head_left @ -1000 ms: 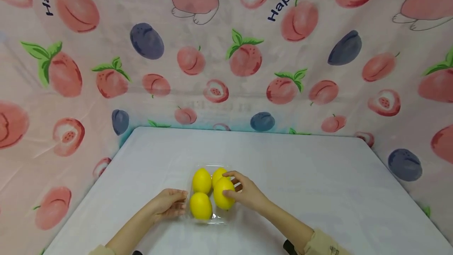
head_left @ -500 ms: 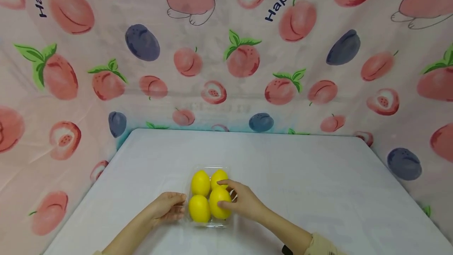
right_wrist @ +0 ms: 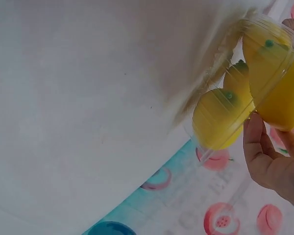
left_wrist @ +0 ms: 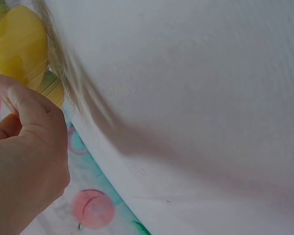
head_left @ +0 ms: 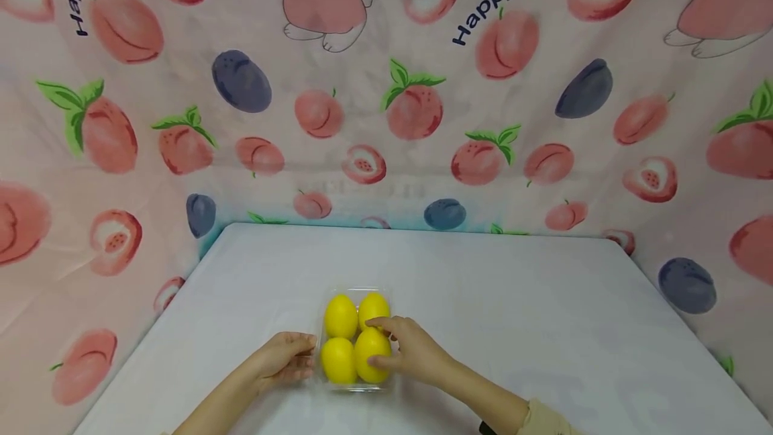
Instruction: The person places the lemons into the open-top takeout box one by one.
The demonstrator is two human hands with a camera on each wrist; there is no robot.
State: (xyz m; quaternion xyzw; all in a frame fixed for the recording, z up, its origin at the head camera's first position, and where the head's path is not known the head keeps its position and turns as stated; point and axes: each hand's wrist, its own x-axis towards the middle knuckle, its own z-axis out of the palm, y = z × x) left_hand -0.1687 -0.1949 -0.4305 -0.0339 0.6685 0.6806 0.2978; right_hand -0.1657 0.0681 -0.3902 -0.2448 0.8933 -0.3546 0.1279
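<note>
A clear plastic box [head_left: 356, 388] stands near the front of the table with several yellow lemons in it, two by two. Green stem ends show on them in the right wrist view. My right hand [head_left: 419, 354] holds the near right lemon [head_left: 372, 354], thumb on its near side and fingers over its far side; this lemon sits down in the box beside the near left lemon [head_left: 338, 360]. Behind are the far left lemon [head_left: 341, 317] and the far right lemon [head_left: 374, 311], the latter partly covered by my fingers. My left hand [head_left: 282, 359] rests its loosely extended fingers against the box's left wall.
The white table [head_left: 513, 301] extends behind the box and to both sides. A fruit-print cloth [head_left: 362, 119] hangs along the back and sides. A dark band [head_left: 486, 428] is at my right wrist.
My right hand has lowered the near right lemon toward me into the box's front corner, level with the others. My left hand stays at the box's left side.
</note>
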